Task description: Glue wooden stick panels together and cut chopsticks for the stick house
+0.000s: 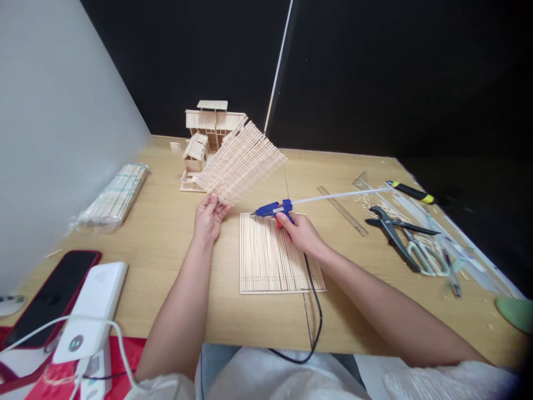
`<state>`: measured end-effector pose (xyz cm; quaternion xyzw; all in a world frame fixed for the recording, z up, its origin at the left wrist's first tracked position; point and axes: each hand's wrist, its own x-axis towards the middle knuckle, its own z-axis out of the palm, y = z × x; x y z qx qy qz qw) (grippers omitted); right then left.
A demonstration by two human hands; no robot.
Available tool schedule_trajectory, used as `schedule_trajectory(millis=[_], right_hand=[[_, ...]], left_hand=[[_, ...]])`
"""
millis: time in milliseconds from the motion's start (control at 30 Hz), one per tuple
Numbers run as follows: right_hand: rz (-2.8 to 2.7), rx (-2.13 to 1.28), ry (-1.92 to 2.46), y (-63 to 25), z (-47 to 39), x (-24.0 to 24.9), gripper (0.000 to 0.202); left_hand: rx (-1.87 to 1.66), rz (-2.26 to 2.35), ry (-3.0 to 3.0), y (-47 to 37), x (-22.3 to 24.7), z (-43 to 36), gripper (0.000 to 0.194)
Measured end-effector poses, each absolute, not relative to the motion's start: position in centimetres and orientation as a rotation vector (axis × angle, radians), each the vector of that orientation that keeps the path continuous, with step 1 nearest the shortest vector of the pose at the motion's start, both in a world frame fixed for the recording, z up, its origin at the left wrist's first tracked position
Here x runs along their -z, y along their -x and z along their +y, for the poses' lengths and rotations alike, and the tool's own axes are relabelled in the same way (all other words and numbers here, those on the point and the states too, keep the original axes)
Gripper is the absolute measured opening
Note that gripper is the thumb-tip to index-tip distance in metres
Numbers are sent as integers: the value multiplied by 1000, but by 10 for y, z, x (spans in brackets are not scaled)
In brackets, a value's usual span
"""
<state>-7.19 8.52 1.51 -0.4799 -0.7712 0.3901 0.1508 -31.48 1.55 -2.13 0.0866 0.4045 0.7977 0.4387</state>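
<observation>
My left hand (211, 215) pinches the lower edge of a slatted wooden panel (244, 164), which is lifted and tilted above the table. In my right hand (300, 232) is a blue glue gun (272, 209), its nozzle pointing left and a long white glue stick (341, 196) running out of its back. Beneath the glue gun, a second slatted panel (270, 255) lies flat on the table, its strips running away from me. The nozzle is near this panel's far left corner; whether it touches is unclear. Behind the lifted panel stands a wooden model house (214, 121), partly hidden.
Wrapped sticks (114, 194) lie at the left, with a phone (52, 294) and white power bank (89, 311) nearer me. A ruler (342, 211), pliers (393, 236), scissors (427, 256) and a cutter (412, 191) are at the right. The glue gun's black cord (320, 316) crosses the near edge.
</observation>
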Motion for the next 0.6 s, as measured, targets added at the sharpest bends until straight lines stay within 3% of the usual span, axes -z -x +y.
schedule_trajectory(millis=[600], right_hand=[[-2483,-681,1553,67,92,-19,49]], left_hand=[[-1990,1000,-223,314,21,16,21]])
